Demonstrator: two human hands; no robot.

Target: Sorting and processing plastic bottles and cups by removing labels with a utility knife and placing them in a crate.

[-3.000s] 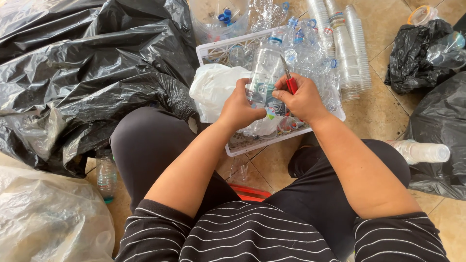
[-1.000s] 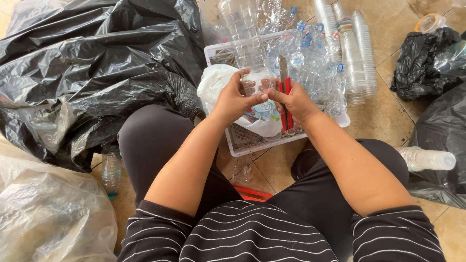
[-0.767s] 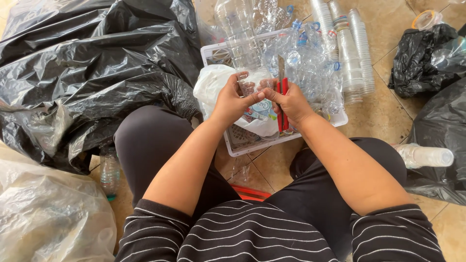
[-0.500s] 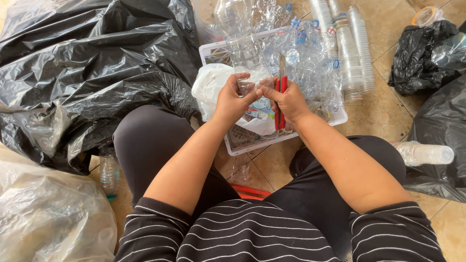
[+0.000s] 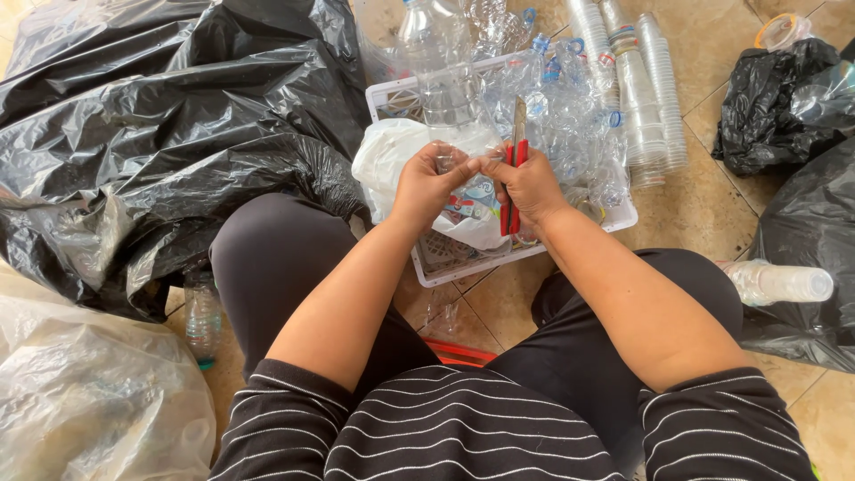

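Since 3 s ago both hands have dropped lower over the white basket (image 5: 614,218), and the clear bottle (image 5: 443,62) now stands taller above them. Left hand (image 5: 427,183) closed around the bottle's lower end at the basket's near side; right hand (image 5: 533,183) clenched on a red-handled cutter (image 5: 515,169), blade up, just beside the left fingers. Risk, as I judge it: slick crushed plastic could twist in the grip, and the blade could skid toward those fingers or tear the white bag (image 5: 392,160) at the basket's left edge.
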